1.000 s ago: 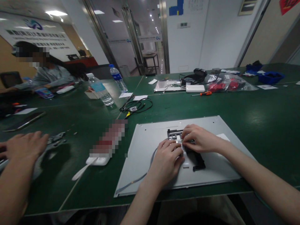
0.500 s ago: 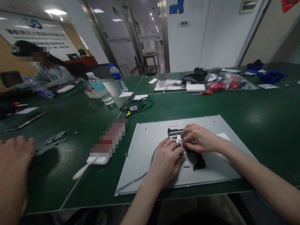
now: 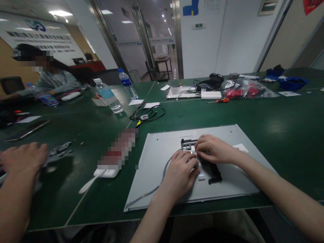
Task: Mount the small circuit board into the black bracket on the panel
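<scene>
A flat silver-white panel lies on the green table in front of me. Near its middle are a black slotted frame and a black strip. My left hand rests on the panel with curled fingers at the edge of this black part. From the other side my right hand reaches in, its fingers pinched together close to the left fingertips. Whatever lies between the fingers of both hands is hidden. A grey ribbon cable runs from under my left hand to the panel's near left corner.
At the left edge is another person's hand, near small metal parts. A white-ended device lies left of the panel. Beyond are a coiled black cable, water bottles, an orange-handled screwdriver and a plastic bag.
My right hand has shifted very slightly left, while my left hand stays nearly still. The other person's hand at the left has moved right, toward the metal parts.
</scene>
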The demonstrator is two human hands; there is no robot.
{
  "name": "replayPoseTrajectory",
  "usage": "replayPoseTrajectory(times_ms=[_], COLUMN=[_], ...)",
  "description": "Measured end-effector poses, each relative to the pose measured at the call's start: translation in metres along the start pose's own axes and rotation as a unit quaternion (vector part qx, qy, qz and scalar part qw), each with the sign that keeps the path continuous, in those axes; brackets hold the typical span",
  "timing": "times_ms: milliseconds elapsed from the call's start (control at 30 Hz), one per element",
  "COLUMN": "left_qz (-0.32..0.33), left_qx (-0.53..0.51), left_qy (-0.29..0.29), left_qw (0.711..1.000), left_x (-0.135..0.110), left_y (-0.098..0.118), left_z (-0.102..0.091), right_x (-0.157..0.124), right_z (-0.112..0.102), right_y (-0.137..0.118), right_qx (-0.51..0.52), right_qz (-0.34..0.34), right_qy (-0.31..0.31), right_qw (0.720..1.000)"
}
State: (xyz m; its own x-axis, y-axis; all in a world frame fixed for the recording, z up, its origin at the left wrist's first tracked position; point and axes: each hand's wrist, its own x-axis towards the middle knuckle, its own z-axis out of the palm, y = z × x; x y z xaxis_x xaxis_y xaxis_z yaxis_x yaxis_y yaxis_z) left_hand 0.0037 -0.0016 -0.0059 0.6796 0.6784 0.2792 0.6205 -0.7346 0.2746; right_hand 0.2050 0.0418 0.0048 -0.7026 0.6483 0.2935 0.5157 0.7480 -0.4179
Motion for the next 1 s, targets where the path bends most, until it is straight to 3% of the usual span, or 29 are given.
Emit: replayPoseTrajectory(times_ms=[433, 1000], left_qz=[0.001, -0.024], left_qx=[0.02, 0.017], left_qy=[-0.002, 0.005], left_qw=[1.0, 1.0], left_x=[-0.0004, -0.0001], left_y=[-0.0007, 0.0017], left_z=[0.0014, 0.0004], right_x=[-0.0012, -0.0069], right_z=[-0.0025, -0.0017], right_y=[0.0037, -0.0034], right_qx=[-0.01, -0.001], right_qz=[0.01, 0.007], right_qy=[0.023, -0.026], right_qw=[1.0, 1.0])
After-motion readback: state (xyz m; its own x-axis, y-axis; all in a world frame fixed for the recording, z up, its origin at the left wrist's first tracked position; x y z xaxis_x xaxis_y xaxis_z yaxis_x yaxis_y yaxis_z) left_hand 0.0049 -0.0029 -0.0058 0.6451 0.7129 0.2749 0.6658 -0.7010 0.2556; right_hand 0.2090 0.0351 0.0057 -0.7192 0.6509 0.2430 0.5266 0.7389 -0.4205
